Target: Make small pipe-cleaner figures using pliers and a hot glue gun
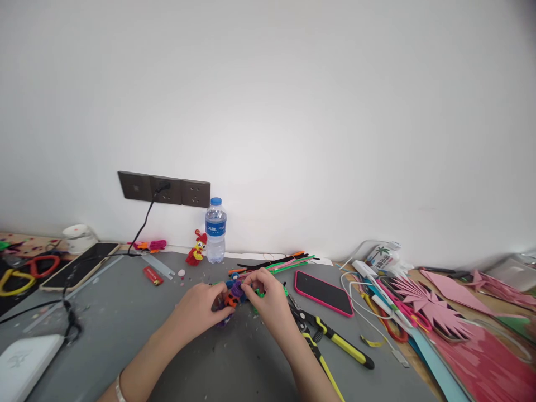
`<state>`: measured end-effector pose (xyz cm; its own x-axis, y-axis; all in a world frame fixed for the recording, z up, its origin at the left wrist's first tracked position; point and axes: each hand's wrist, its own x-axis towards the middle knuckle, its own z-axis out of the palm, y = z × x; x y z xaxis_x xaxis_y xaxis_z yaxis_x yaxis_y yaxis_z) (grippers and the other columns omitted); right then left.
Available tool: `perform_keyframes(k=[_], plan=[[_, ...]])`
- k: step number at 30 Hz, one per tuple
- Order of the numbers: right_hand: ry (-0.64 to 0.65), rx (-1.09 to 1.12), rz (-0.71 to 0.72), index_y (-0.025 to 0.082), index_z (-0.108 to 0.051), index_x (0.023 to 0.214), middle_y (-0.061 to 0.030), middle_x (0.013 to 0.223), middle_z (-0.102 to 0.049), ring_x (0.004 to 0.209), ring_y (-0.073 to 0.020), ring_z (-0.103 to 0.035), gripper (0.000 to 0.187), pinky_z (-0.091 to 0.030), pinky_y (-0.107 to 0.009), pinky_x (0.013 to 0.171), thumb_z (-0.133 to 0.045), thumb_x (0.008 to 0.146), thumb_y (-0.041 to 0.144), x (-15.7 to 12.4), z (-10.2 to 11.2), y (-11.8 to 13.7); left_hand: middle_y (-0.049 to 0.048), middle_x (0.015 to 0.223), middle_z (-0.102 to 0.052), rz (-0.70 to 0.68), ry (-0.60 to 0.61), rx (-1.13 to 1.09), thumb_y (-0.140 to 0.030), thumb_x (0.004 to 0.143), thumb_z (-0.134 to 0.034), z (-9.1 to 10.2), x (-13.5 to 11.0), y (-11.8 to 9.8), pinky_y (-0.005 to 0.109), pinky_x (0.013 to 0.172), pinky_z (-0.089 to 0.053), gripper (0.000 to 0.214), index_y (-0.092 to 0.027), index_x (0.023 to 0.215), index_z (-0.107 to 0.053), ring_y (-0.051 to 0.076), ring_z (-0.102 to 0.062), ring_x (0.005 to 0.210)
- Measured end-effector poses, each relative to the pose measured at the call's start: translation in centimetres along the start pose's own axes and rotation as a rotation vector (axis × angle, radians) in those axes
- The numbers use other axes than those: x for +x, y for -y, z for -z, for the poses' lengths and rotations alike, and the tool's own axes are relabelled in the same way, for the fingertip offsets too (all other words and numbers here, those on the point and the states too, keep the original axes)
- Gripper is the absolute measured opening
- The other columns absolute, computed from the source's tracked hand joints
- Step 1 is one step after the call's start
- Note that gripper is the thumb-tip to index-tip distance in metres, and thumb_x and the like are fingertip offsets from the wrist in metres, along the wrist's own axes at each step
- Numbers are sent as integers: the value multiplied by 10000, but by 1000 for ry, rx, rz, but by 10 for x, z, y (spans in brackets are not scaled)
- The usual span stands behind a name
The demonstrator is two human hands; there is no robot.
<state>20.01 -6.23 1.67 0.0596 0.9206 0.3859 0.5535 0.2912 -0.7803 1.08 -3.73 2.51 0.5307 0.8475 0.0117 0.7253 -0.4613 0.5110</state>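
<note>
Above the grey mat, a small fuzzy figure of purple, orange and blue pipe cleaners (231,300) is between my two hands. My left hand (202,304) is closed around its left side, thumb and fingers pressed on the orange part. With bent fingertips, my right hand (268,296) pinches the purple part at its top. Fingers cover much of the figure, so its full shape is hidden. Just behind the hands lie loose pipe cleaners (293,262) in black, green, pink and orange. Yellow-and-black pliers (341,341) rest beside my right forearm.
A water bottle (215,234) and a red-and-yellow figurine (196,249) stand by the wall. A pink-edged phone (324,293) lies right of my hands, near white cables and pink paper (431,301). At left are another phone (81,267), scissors (19,282) and a black cord.
</note>
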Motion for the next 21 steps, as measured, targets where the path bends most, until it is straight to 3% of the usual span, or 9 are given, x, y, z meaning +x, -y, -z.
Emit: perform_keyframes(k=[14, 21], plan=[[12, -146, 63, 213, -601, 702, -6, 763, -598, 734, -176, -560, 141, -384, -294, 723, -561, 791, 110, -2, 3, 10, 23, 767, -696, 7, -3, 16, -410, 814, -562, -1, 0, -4, 277, 638, -365, 182, -235, 829, -609, 226, -627, 764], [-46, -77, 53, 211, -599, 736, 1, 691, -544, 645, -164, -499, 110, -374, -266, 607, -572, 842, 218, 2, 12, 8, 30, 769, -693, 12, -1, 18, -429, 819, -565, 1, 0, -6, 279, 636, -357, 203, -233, 830, -614, 240, -616, 779]])
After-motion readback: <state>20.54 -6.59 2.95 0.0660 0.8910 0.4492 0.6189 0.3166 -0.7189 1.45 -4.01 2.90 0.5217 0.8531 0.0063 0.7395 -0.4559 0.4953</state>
